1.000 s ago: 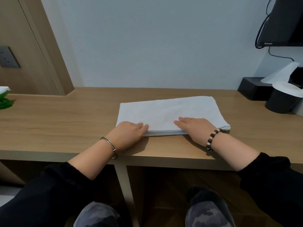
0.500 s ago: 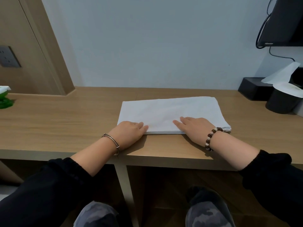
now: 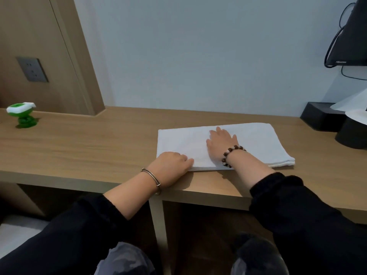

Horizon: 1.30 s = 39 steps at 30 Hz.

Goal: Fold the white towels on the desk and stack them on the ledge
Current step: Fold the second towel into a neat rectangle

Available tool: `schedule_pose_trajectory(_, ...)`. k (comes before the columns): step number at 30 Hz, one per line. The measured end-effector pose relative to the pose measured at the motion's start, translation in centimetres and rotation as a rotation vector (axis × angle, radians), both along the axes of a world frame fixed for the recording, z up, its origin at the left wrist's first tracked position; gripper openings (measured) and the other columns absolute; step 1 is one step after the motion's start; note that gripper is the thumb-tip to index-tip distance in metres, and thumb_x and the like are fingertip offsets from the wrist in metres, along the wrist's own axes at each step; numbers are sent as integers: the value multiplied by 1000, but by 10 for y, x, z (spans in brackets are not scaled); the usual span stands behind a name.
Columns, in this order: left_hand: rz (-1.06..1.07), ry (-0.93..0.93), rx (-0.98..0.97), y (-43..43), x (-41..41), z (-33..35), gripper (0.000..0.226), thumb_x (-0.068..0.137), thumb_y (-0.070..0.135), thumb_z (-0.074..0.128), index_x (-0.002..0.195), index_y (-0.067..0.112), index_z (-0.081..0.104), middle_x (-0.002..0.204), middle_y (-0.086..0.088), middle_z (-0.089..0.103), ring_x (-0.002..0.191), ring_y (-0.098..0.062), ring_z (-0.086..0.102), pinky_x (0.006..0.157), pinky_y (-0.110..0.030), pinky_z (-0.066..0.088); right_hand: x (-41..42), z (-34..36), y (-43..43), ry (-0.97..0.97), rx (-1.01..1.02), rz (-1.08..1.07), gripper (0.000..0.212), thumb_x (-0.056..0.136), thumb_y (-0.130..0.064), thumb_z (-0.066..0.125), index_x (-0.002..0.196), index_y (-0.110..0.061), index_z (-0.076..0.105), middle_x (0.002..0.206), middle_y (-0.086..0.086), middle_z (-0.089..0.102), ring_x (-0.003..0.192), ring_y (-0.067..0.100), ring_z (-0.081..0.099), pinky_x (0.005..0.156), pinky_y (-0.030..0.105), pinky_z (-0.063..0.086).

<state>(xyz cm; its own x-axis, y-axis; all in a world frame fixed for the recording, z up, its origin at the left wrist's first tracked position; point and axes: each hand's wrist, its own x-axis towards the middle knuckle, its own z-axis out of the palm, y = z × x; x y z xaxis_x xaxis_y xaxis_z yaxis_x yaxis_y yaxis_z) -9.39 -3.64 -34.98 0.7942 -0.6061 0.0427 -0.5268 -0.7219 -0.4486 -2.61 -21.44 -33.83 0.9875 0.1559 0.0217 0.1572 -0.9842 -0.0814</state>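
At the front edge of the light wooden desk (image 3: 99,147) lies the folded white towel (image 3: 252,139) — the right hand (image 3: 220,142) rests flat on its middle. The left hand (image 3: 170,165) curls at its near-left corner — grip unclear.
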Motion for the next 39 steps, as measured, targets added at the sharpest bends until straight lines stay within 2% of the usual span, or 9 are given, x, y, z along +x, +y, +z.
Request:
schedule_pose_trajectory(5,40,77,-567,26,-3,1,31,95,41,42,104,25,66,103,9,67,94,-14,61,70,-28,48,20,-21,6,100,-6,-40,59,99,-46,12,152,-20,9,160,3,-3,146,23,1,115,52,4)
schedule_pose_trajectory(8,330,106,-1051,48,14,5,28,94,34,52,89,17,74,84,5,72,74,-10,62,66,-23,47,24,-23,1,64,-23,4,59,97,-49,12,149,-21,17,158,4,11,142,25,16,112,49,20)
schedule_pose_trajectory(11,641,244,-1526,62,48,8,20,92,12,51,98,8,70,77,-10,68,59,-20,57,58,-35,49,25,-18,-2,-4,-71,20,56,97,-46,14,144,-20,29,150,5,29,134,25,27,103,45,32)
schedule_pose_trajectory(14,811,411,-1780,65,75,14,29,95,6,44,121,8,57,71,-9,58,49,-16,48,44,-25,40,25,-20,-1,-26,-91,28,54,97,-42,16,145,-20,27,150,5,29,134,26,26,104,44,28)
schedule_pose_trajectory(17,843,554,-1819,57,91,18,31,96,6,40,126,14,46,67,-7,51,50,-16,43,49,-25,37,28,-27,-4,22,-65,25,57,98,-42,13,151,-21,12,159,3,7,145,24,5,115,49,5)
schedule_pose_trajectory(23,831,482,-1876,49,115,16,27,83,-8,49,69,15,44,77,-10,41,61,-22,41,53,-28,39,34,-31,-7,67,-35,46,60,98,-49,9,152,-23,2,160,2,-8,146,21,-7,116,49,-1)
schedule_pose_trajectory(27,873,466,-1852,49,125,13,22,78,1,65,71,16,50,84,-9,48,76,-21,45,70,-32,42,36,-33,-8,60,-29,45,62,97,-51,10,152,-23,3,160,1,-7,146,20,-6,116,49,1)
schedule_pose_trajectory(31,887,451,-1974,53,134,9,35,73,-7,72,107,1,67,99,-13,65,86,-25,62,88,-36,52,39,-35,-8,46,-17,40,61,97,-52,11,152,-25,5,160,-1,-6,146,19,-5,116,49,2)
schedule_pose_trajectory(39,792,343,-1696,55,125,-1,9,83,16,66,91,11,69,88,-9,69,73,-23,64,79,-34,55,42,-39,-10,24,-4,31,58,97,-49,11,151,-26,7,160,-2,-3,146,18,-3,116,49,3)
